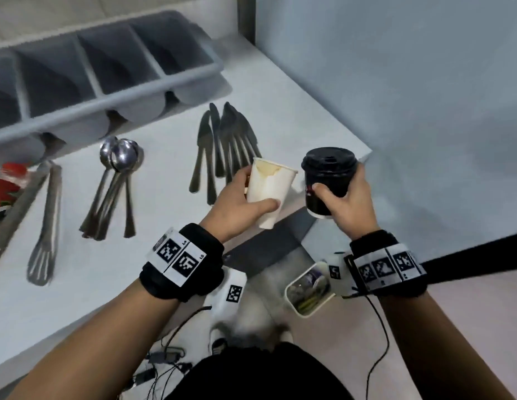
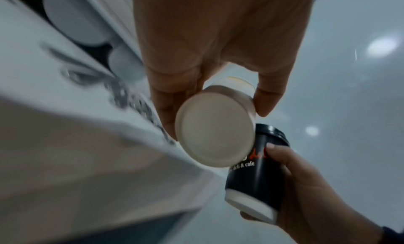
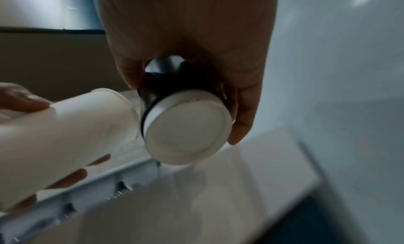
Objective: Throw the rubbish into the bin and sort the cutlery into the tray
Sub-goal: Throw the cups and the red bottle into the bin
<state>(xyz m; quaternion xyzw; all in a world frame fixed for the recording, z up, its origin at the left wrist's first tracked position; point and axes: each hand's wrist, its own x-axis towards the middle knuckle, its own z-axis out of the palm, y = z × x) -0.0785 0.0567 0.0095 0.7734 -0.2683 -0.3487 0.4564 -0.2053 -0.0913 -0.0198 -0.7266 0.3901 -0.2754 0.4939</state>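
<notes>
Two cups up off the table at once: the white cup [image 1: 270, 194] wrapped in the left hand [image 1: 237, 204], the black lidded cup [image 1: 328, 180] gripped by the right hand [image 1: 348, 204], likely both bin-bound; knives [image 1: 222, 145] and spoons [image 1: 115, 180] wait below the tray [image 1: 107, 96].

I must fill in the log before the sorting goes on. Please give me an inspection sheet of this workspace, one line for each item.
Surface: white table, cutlery lying loose on it.
Job's things: white paper cup and lidded black cup both lifted off the table; knives, spoons and tongs in groups; grey four-compartment tray, nothing seen inside.
Clutter: red packet at the left edge.
Grippers: left hand grips the white cup, right hand grips the black cup.
Cables: dark wires hang from the wrist cameras.
Surroundings: pale wall behind; bin not identifiable.
</notes>
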